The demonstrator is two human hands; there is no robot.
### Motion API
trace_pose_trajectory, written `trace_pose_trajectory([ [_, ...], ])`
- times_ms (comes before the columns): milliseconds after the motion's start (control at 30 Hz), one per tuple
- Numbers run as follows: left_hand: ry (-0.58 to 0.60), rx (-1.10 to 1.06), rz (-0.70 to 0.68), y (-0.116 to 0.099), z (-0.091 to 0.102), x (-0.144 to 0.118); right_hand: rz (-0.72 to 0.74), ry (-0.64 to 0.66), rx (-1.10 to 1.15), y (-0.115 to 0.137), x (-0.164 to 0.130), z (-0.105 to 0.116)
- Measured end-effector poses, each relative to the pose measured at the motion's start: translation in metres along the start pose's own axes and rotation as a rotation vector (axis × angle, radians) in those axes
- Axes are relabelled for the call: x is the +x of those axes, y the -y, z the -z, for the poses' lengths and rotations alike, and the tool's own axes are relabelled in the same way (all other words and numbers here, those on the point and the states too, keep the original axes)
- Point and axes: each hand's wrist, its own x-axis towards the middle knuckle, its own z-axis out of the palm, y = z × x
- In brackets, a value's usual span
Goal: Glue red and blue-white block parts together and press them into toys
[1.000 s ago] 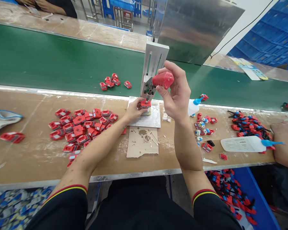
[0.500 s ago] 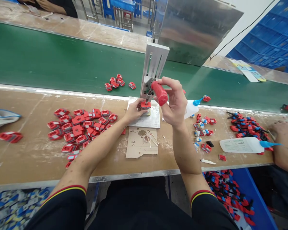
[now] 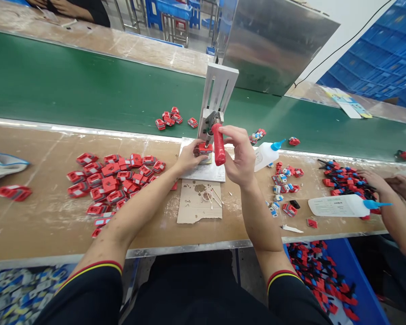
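Note:
A small hand press (image 3: 217, 92) with a white frame stands on a metal base plate (image 3: 216, 172) at the bench's far edge. My right hand (image 3: 238, 155) grips its red lever handle (image 3: 219, 143), which hangs down and towards me. My left hand (image 3: 188, 156) pinches a small red part (image 3: 205, 147) seated under the press ram. A heap of similar red parts (image 3: 113, 178) lies to the left of my left forearm.
A green conveyor belt (image 3: 71, 90) runs behind the bench and carries a few red parts (image 3: 169, 118). A glue bottle (image 3: 265, 153) stands right of the press, another bottle (image 3: 341, 205) lies further right. A co-worker's hands (image 3: 389, 185) reach in at right. Cardboard (image 3: 199, 203) lies in front.
My right hand has pulled the red lever from up high down towards me. My left hand kept holding the part under the ram. The parts on the belt drifted right.

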Motion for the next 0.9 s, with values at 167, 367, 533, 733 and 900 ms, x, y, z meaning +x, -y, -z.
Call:
trace_pose_trajectory([
  [167, -0.007, 0.008, 0.011, 0.001, -0.001, -0.001, -0.154, -0.044, -0.010, -0.028, -0.032, 0.001],
  [367, -0.011, 0.001, 0.009, 0.005, -0.002, 0.000, -0.522, 0.326, -0.008, -0.089, -0.060, -0.027],
  [533, -0.019, 0.036, -0.004, 0.007, -0.002, 0.000, -0.560, 0.375, 0.044, -0.099, -0.056, -0.054],
  [733, -0.013, 0.046, -0.008, 0.008, -0.002, 0.001, -0.570, 0.355, 0.071, -0.100, -0.053, -0.056],
  [900, -0.020, 0.072, -0.008, 0.006, -0.003, -0.001, -0.584, 0.321, 0.102, -0.106, -0.057, -0.059],
])
